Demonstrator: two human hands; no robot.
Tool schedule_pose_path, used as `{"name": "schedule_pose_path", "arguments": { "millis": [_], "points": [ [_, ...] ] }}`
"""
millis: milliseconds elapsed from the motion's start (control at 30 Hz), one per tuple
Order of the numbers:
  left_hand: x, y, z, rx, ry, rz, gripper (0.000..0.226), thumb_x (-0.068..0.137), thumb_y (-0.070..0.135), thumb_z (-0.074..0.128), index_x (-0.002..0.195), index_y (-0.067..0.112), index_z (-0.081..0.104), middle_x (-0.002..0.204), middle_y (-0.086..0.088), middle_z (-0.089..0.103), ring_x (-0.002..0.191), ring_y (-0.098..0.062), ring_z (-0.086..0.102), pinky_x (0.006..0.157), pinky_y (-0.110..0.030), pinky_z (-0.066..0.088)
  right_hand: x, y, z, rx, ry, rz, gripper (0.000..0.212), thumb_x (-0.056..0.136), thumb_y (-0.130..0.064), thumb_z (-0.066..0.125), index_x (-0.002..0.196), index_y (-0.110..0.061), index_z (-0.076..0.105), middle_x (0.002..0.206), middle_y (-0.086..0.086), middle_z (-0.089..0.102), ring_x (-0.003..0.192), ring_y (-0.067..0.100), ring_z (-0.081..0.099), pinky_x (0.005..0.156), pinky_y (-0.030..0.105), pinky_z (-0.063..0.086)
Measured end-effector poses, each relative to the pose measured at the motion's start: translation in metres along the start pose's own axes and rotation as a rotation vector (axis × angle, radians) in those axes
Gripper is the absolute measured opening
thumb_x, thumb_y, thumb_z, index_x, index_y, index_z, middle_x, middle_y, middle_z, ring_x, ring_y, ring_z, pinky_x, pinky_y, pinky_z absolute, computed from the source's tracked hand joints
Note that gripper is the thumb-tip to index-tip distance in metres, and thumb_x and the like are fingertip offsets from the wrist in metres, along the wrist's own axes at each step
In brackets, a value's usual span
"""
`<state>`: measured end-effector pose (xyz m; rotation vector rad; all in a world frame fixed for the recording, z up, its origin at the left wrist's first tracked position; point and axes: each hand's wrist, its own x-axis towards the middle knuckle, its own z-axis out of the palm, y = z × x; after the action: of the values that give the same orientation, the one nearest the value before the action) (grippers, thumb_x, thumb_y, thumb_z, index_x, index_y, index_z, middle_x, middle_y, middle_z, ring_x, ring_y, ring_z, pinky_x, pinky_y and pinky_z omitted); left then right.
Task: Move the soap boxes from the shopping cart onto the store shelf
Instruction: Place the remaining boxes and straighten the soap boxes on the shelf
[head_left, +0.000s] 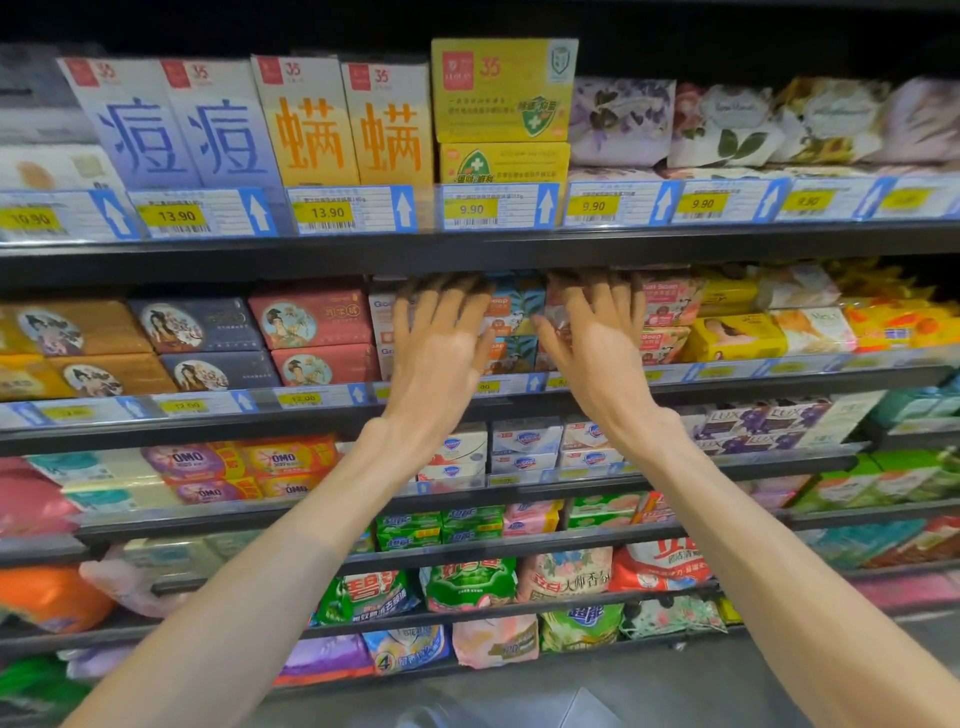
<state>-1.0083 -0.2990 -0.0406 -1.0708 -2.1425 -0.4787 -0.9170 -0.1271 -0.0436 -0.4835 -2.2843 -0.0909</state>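
Both my hands reach into the second shelf (467, 400) from the top. My left hand (439, 338) lies with fingers spread against stacked soap boxes with white and orange fronts (383, 332). My right hand (597, 332) lies spread in the same way, over a pink soap box stack (665, 312). Between the two hands stands a stack of blue leaf-patterned soap boxes (514, 317). Neither hand grips anything. The shopping cart is out of view.
Tall blue and orange boxes (311, 122) and yellow boxes (501, 109) fill the top shelf above price tags. Red, navy and brown soap boxes (311, 327) sit left of my hands, yellow bars (732, 338) to the right. Lower shelves hold more soap and detergent bags.
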Motion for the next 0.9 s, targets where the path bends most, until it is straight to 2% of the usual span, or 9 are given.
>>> {"name": "schedule_pose_path", "arguments": {
  "millis": [100,200,367,567,767,900],
  "points": [
    [-0.01,0.019,0.004,-0.096,0.015,0.147,0.04,0.098,0.027,0.056,0.136,0.016,0.057,0.139,-0.005,0.056,0.135,-0.028,0.046,0.117,-0.05,0.026,-0.019,0.009,-0.007,0.039,0.001,0.014,0.041,0.098,-0.044,0.05,0.127,-0.017,0.059,0.129,0.012,0.055,0.129,0.033,0.045,0.117,0.053,0.024],
    [-0.018,0.041,0.012,-0.146,-0.021,0.215,0.04,0.099,0.026,0.055,0.138,0.018,0.055,0.143,-0.003,0.054,0.139,-0.026,0.043,0.118,-0.049,0.026,-0.041,0.025,-0.015,0.062,0.01,0.021,0.041,0.096,-0.038,0.055,0.132,-0.019,0.058,0.142,0.008,0.051,0.135,0.029,0.043,0.116,0.05,0.026],
    [-0.028,0.074,0.025,-0.233,-0.152,0.247,0.04,0.099,0.027,0.055,0.138,0.02,0.054,0.138,0.0,0.057,0.132,-0.025,0.049,0.116,-0.046,0.031,-0.074,0.057,-0.032,-0.035,-0.155,0.109,0.041,0.102,-0.041,0.046,0.138,-0.022,0.052,0.134,0.0,0.055,0.13,0.022,0.049,0.12,0.048,0.02],
    [-0.023,0.096,0.036,-0.166,-0.276,0.173,0.047,0.098,0.035,0.054,0.143,0.02,0.052,0.143,0.001,0.058,0.134,-0.019,0.05,0.119,-0.047,0.029,-0.075,0.087,-0.037,-0.074,-0.209,0.076,0.042,0.101,-0.042,0.046,0.134,-0.018,0.057,0.138,-0.001,0.06,0.135,0.014,0.049,0.121,0.052,0.018],
    [-0.015,0.111,0.044,-0.093,-0.258,-0.016,0.048,0.099,0.04,0.052,0.142,0.018,0.054,0.138,0.001,0.063,0.126,-0.016,0.059,0.12,-0.044,0.029,-0.058,0.117,-0.026,-0.053,-0.2,-0.098,0.036,0.101,-0.036,0.049,0.125,-0.016,0.066,0.129,0.001,0.068,0.132,0.011,0.053,0.124,0.047,0.015],
    [-0.019,0.12,0.047,-0.059,-0.217,-0.061,0.045,0.099,0.038,0.054,0.139,0.017,0.057,0.133,-0.001,0.066,0.123,-0.017,0.061,0.12,-0.045,0.031,-0.058,0.13,-0.022,0.016,-0.177,-0.177,0.036,0.101,-0.033,0.05,0.126,-0.014,0.066,0.129,0.004,0.068,0.131,0.014,0.055,0.123,0.044,0.02]
  ]
}}
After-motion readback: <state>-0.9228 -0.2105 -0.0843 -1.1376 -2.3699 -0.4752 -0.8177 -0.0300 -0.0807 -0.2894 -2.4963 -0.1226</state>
